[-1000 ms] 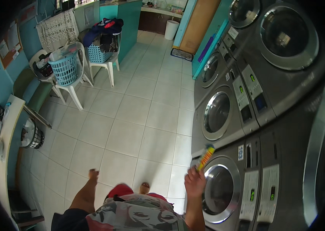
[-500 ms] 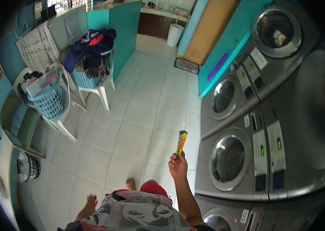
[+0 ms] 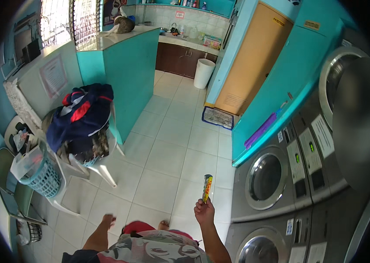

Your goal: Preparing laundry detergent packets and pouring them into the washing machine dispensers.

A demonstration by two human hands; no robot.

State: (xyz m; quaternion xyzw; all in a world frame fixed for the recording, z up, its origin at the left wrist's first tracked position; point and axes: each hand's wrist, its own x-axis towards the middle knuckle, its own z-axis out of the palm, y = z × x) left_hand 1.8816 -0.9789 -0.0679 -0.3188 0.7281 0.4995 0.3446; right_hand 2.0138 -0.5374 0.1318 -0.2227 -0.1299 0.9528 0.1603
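Note:
My right hand (image 3: 204, 212) holds a slim yellow-and-dark packet (image 3: 207, 188) upright at the bottom centre of the head view, left of the stacked grey machines with round doors (image 3: 264, 177). My left hand (image 3: 107, 221) hangs low over the white tiles (image 3: 154, 162), fingers loosely apart, holding nothing. Ahead on the left, a basket piled with dark navy and red clothes (image 3: 81, 114) stands on a white chair (image 3: 106, 173), next to a light blue basket (image 3: 47, 179) on another chair.
A teal partition (image 3: 130, 83) carries a counter with a grey-and-white cat (image 3: 125, 25) on it. At the back are a sink counter (image 3: 178, 37) and white bin (image 3: 204, 72). A tan door (image 3: 242, 57) has a mat (image 3: 218, 117) before it. A green chair (image 3: 5, 168) stands far left.
I have moved forward along the machines; the chairs, baskets, door and kitchen appear nearer. My right hand, still holding the packet, has moved left from beside the machines, lower in view than half a second ago.

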